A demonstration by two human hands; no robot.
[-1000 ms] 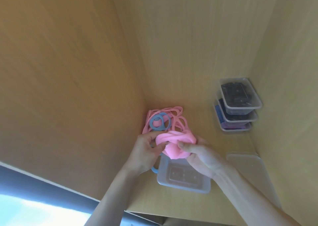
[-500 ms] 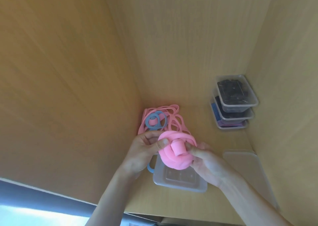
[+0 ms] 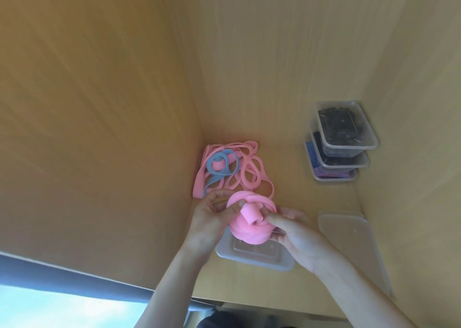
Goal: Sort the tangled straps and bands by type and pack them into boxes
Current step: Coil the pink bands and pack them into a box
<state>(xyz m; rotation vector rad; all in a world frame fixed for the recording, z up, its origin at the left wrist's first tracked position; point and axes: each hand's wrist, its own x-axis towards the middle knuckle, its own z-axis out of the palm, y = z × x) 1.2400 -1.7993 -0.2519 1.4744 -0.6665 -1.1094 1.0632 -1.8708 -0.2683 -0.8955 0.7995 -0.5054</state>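
Directly above the open box [image 3: 258, 261], the left hand [image 3: 205, 225] and right hand [image 3: 298, 236] are gripping the rolled pink band [image 3: 249, 228] from opposite sides, fingers [image 3: 273, 219] curling round it.

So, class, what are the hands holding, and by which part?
A coiled pink band: the left hand grips its left side, the right hand pinches its right side beside the curled end.

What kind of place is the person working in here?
Probably inside a wooden cupboard or shelf compartment: light wood panels close it on three sides, and its floor holds a stack of clear boxes and a pile of bands.
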